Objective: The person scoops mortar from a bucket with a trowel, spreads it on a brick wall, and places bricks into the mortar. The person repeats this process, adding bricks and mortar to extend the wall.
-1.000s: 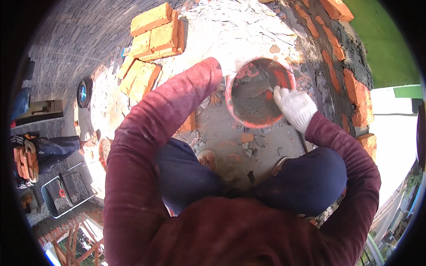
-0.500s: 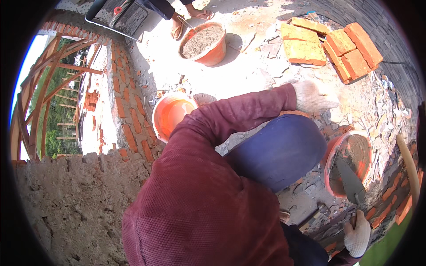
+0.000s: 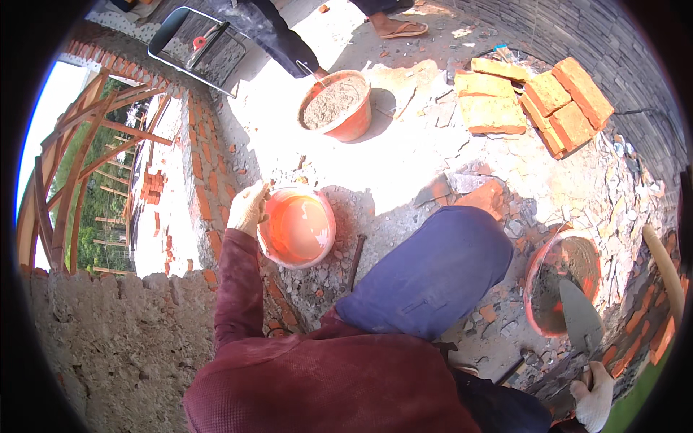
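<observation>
Left hand (image 3: 249,208): pale glove, fingers curled at the rim of an orange bucket (image 3: 331,234); cannot tell whether closed on rim or handle.
Right hand (image 3: 594,400): pale glove, fingers wrapped around the grip of a trowel (image 3: 580,317); blade pointing away from the hand, towards the mortar bucket (image 3: 532,289).

Progress, by appearance: mortar (image 3: 577,256) already mixed; brick courses (image 3: 634,317) just beyond the right hand partly bedded; loose bricks (image 3: 570,123), well beyond both hands, stacked and unset; trowel blade without evident load.

Containers:
1. Orange bucket, just right of the left hand: smooth contents, probably liquid; level unclear.
2. Mortar bucket, beyond the right hand and slightly left: grey, wet-looking mortar, smeared inner wall.
3. Far bucket (image 3: 350,126), well beyond the left hand, to its right: grey mix (image 3: 333,102), coarse in look, nearly to the brim.

Also: dark rod (image 3: 356,261), on the ground between the hands, nearer the left.
</observation>
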Motion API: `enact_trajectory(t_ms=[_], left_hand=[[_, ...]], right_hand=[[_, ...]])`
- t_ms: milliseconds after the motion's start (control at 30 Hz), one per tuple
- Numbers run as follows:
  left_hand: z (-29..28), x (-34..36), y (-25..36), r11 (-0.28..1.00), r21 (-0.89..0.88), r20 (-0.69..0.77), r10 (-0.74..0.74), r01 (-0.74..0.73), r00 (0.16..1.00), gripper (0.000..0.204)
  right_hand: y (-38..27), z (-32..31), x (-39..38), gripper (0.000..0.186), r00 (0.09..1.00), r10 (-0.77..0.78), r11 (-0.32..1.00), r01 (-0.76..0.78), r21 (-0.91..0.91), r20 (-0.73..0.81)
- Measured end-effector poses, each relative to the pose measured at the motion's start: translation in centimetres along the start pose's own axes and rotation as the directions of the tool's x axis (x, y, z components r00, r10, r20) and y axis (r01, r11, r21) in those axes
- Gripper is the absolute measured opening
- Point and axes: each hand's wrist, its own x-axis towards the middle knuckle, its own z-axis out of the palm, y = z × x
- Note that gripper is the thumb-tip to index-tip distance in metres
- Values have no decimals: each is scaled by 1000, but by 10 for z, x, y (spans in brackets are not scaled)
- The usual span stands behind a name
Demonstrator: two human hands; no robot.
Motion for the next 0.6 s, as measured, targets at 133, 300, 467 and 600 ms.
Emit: enact_trajectory(t_ms=[133, 300, 467, 600], left_hand=[[-10, 13, -10, 1000, 1, -44, 9, -9, 999, 38], [3, 0, 36, 979, -164, -76, 107, -119, 991, 45], [11, -23, 127, 908, -350, 151, 295, -228, 943, 53], [44, -52, 203, 842, -513, 489, 448, -168, 748, 42]], right_hand=[[-6, 18, -6, 23, 901, -151, 965, 223, 136, -406], [-3, 11, -15, 42, 837, -118, 976, 198, 94, -535], [-14, 18, 8, 42, 643, -135, 840, 478, 257, -754], [-46, 28, 19, 49, 687, -35, 463, 655, 597, -726]])
